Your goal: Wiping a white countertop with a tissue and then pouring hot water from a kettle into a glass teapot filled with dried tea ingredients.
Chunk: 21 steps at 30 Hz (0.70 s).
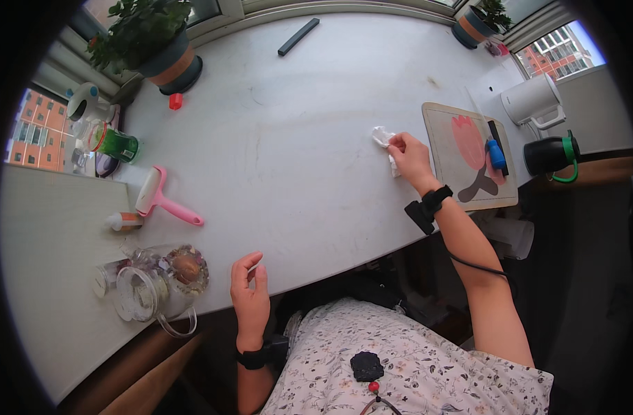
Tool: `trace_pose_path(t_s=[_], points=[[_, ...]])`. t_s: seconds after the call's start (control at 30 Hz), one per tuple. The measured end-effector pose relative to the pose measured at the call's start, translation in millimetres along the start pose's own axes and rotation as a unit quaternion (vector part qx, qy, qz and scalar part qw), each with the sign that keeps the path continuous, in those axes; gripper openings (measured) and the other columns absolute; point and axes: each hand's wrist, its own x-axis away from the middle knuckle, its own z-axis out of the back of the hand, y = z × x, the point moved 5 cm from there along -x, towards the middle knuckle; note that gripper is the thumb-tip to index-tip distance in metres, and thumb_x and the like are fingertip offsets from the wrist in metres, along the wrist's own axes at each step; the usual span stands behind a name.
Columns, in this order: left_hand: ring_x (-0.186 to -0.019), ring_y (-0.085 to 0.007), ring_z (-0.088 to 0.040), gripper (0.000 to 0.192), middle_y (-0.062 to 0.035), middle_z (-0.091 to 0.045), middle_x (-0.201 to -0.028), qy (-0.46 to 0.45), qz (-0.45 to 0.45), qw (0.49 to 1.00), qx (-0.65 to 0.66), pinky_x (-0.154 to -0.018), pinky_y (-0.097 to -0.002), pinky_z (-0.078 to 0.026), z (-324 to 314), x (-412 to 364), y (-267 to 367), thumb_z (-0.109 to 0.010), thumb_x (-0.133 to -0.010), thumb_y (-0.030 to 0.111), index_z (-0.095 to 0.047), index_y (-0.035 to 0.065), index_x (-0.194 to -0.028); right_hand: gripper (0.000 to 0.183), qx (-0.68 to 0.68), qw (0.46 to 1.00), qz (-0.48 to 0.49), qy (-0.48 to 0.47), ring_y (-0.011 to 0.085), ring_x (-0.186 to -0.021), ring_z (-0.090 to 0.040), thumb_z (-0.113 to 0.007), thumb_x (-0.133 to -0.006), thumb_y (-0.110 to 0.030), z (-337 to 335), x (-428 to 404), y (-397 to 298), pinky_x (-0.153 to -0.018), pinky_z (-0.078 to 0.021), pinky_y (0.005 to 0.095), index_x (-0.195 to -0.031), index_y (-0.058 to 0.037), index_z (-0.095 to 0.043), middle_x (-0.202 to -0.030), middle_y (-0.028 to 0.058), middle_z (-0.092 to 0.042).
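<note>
My right hand (410, 160) pinches a crumpled white tissue (382, 136) on the tabletop, just left of a mat. Part of the tissue sticks out below the fingers; the rest is hidden under them. Close to the table's front edge, my left hand (250, 290) holds nothing, its fingers loosely curled with a gap between thumb and forefinger. A glass teapot (163, 290) with dried plant matter around it stands left of that hand. Both wrists wear black straps. The white table (316, 171) bears faint smudges and a brownish mark towards the back right.
On the tulip-patterned mat (446, 135) lie a blue-handled tool (496, 154) and a black bar. Beyond it stand a white electric kettle (531, 101) and a black-green jug (549, 155). Leftward are a pink lint roller (176, 210), a green jar (118, 144) and a potted plant (171, 65).
</note>
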Motion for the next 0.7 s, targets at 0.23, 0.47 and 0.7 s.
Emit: trace_pose_path(t_s=[0.23, 0.47, 0.7], points=[[-0.101, -0.0184, -0.057, 0.018, -0.0086, -0.058, -0.11, 0.07, 0.008, 0.997, 0.015, -0.087, -0.0296, -0.048, 25, 23, -27, -0.055, -0.092, 0.005, -0.059, 0.0007, -0.109, 0.005, -0.016, 0.981, 0.153, -0.122, 0.0228, -0.072, -0.062, -0.061, -0.086, -0.007, -112, 60, -118, -0.066, -0.0501, 0.0331, -0.091, -0.0059, -0.063, -0.087, 0.0096, -0.062], [-0.109, -0.0211, -0.054, 0.023, -0.0133, -0.047, -0.129, 0.101, -0.009, 0.995, 0.015, -0.091, -0.0321, -0.047, 36, 14, -27, -0.053, -0.093, 0.006, -0.057, 0.0016, -0.115, 0.012, -0.077, 0.957, 0.238, -0.146, 0.0277, -0.076, -0.061, -0.061, -0.084, -0.007, -214, 72, -224, -0.068, -0.0497, 0.0357, -0.095, -0.0068, -0.066, -0.088, 0.0112, -0.062], [-0.136, -0.0231, -0.032, 0.045, -0.0142, -0.03, -0.148, 0.168, -0.047, 0.981, 0.086, -0.111, -0.0375, -0.029, 47, -17, -28, -0.047, -0.097, 0.01, -0.035, -0.0007, -0.139, 0.011, -0.088, 0.889, 0.388, -0.227, 0.0298, -0.084, -0.059, -0.062, -0.083, -0.006, -250, 136, -257, -0.071, -0.0496, 0.0381, -0.091, -0.0084, -0.069, -0.089, 0.0102, -0.061]])
